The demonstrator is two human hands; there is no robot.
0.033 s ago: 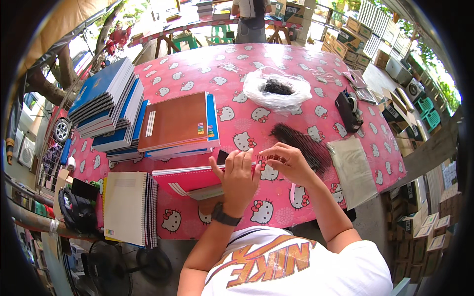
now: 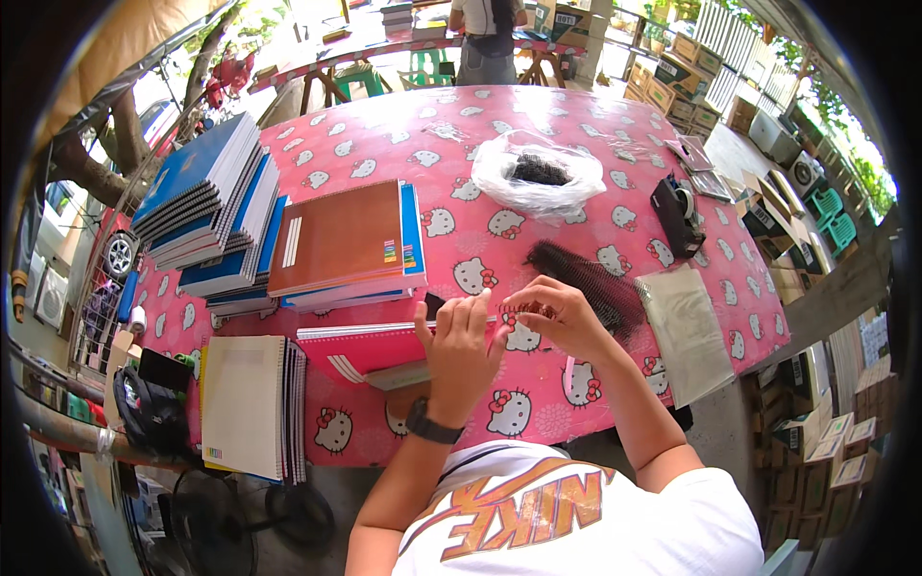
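Observation:
A pink notebook (image 2: 351,353) lies in front of me, its pages toward the table's near side. Over its right end rests my left hand (image 2: 463,350), fingers bent close together on the edge and a dark watch on the wrist. Just right of it, my right hand (image 2: 567,322) pinches a reddish-brown spiral binding coil (image 2: 534,310), which runs toward the notebook's edge. Whether the coil passes through the holes is hidden by my left fingers. A small black object (image 2: 434,305) shows behind the left hand. Beyond my right hand lies a bundle of black spiral coils (image 2: 591,283).
Blue notebooks (image 2: 197,178) and brown-covered notebooks (image 2: 341,235) are stacked at left, above cream notebooks (image 2: 245,403). A plastic bag (image 2: 499,182) holds black coils. A black tape dispenser (image 2: 677,216) and clear plastic sleeves (image 2: 690,331) lie right. A person (image 2: 488,43) stands beyond the table.
My left thumb has shifted slightly, and the right fingers have moved a little on the coil. Everything else stays in place.

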